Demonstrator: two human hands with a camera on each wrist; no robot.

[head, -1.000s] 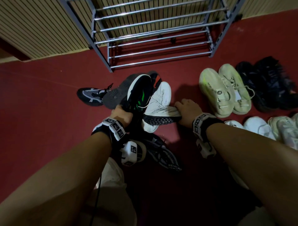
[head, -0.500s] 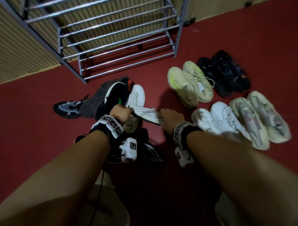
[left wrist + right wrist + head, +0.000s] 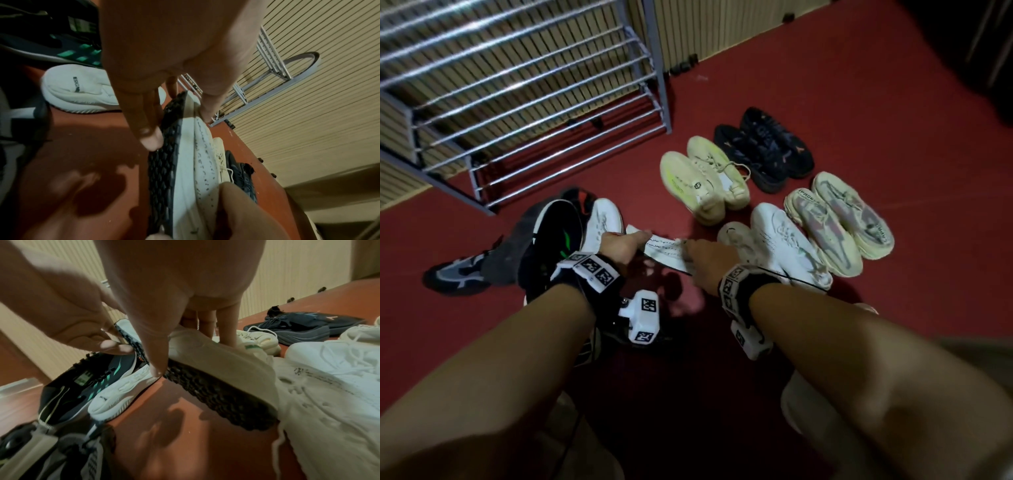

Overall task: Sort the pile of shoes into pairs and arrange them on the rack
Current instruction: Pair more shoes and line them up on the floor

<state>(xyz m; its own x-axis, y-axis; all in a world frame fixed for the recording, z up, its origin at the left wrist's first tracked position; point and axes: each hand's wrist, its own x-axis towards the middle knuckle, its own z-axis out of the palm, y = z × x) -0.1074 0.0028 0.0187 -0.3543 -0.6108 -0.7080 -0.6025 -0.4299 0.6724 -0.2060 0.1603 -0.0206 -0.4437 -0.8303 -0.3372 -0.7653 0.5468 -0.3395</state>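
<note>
Red floor (image 3: pixel 825 85) under both hands, left (image 3: pixel 619 246) and right (image 3: pixel 705 260), each grip pinching 1 white shoe (image 3: pixel 666 248), its upper half-hidden.

Little is legible. Square black-and-white coded markers sit on the wrist bands (image 3: pixel 594 272), no characters to read. The cream and grey shoe (image 3: pixel 822 236), beyond the right hand's fingertips, carries block lettering across its toe that looks like "PHOW", partly cut off; its mate (image 3: pixel 859 219) bears similar letters on the heel side, blurred. The pale yellow shoe (image 3: pixel 690 181) has a small round dark badge, unreadable. In the left wrist view, the white shoe (image 3: pixel 82 92) on the floor beside the fingers shows a short dark printed word on its side, blurred beyond reading. The held shoe (image 3: pixel 202 162) carries rows of small dark marks along its side, not decipherable.
</note>
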